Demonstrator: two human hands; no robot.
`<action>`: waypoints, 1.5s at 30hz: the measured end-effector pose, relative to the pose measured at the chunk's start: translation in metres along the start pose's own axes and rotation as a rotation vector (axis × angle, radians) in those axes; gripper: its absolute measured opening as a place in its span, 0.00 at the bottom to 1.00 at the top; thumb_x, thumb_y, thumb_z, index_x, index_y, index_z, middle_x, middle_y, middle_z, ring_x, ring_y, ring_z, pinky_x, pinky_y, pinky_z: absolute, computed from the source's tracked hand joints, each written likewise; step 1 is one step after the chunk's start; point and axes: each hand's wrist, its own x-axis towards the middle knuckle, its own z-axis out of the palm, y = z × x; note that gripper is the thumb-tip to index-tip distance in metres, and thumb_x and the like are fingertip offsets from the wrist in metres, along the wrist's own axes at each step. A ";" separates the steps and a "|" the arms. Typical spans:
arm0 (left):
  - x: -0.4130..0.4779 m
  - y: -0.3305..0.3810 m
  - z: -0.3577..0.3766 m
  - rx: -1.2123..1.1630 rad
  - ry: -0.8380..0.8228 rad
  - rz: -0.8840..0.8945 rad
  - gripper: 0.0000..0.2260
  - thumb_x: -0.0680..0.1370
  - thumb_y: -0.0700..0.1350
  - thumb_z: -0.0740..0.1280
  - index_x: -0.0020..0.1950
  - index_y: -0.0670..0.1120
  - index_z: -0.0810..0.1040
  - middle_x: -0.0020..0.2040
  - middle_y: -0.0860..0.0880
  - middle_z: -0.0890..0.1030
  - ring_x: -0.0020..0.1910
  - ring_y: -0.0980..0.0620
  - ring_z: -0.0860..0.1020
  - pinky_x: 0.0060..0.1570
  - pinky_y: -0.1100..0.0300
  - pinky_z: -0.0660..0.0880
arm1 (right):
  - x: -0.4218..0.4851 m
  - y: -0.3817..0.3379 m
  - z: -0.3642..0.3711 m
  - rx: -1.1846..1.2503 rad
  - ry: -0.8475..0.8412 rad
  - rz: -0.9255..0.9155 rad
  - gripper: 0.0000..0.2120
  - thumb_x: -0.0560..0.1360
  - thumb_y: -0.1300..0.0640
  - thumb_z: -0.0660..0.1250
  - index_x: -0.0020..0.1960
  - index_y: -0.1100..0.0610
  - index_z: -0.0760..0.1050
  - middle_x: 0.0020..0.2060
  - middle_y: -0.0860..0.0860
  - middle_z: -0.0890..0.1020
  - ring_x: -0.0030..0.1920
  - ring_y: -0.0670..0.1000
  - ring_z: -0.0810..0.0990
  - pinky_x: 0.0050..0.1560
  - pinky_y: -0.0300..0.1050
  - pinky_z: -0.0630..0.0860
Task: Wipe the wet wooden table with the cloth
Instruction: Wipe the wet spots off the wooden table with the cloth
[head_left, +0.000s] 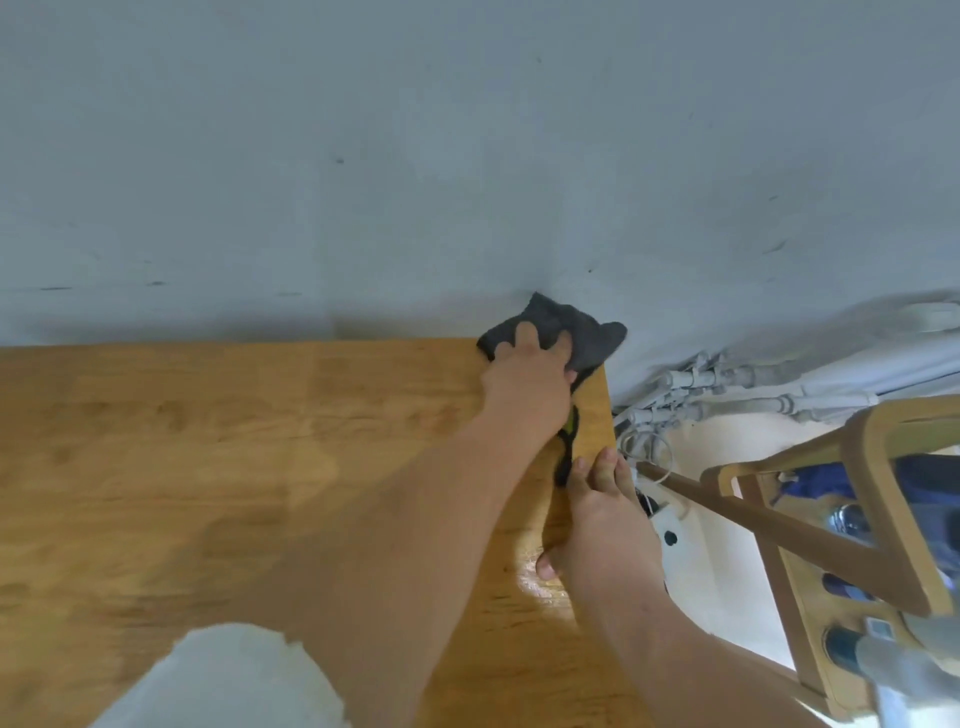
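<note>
Home room: wooden table (208, 441), wooden rack (831, 545).

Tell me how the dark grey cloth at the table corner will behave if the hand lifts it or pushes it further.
The dark grey cloth is probably floppy: it bunches under the left hand and its edge droops past the corner of the wooden table. It looks light. Pushed further, it may slide off, since part already overhangs.
</note>
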 end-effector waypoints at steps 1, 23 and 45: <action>-0.003 0.010 0.003 0.007 -0.017 0.079 0.23 0.85 0.55 0.55 0.80 0.59 0.56 0.66 0.44 0.63 0.58 0.42 0.69 0.45 0.51 0.71 | 0.000 0.001 0.000 -0.001 -0.006 -0.008 0.58 0.71 0.43 0.79 0.85 0.56 0.43 0.82 0.60 0.36 0.83 0.58 0.35 0.82 0.49 0.50; -0.107 -0.129 0.024 0.092 0.091 0.510 0.22 0.82 0.62 0.55 0.76 0.61 0.64 0.57 0.49 0.70 0.52 0.48 0.73 0.48 0.51 0.76 | -0.007 0.008 0.007 0.009 -0.007 -0.011 0.58 0.72 0.43 0.78 0.85 0.54 0.41 0.83 0.55 0.35 0.83 0.55 0.34 0.81 0.51 0.52; -0.169 -0.021 0.047 -0.071 0.064 -0.236 0.24 0.86 0.55 0.53 0.82 0.54 0.54 0.66 0.42 0.63 0.58 0.40 0.70 0.50 0.48 0.75 | -0.146 0.109 0.098 0.658 0.102 -0.067 0.24 0.80 0.42 0.54 0.71 0.46 0.77 0.63 0.45 0.81 0.63 0.47 0.80 0.65 0.51 0.78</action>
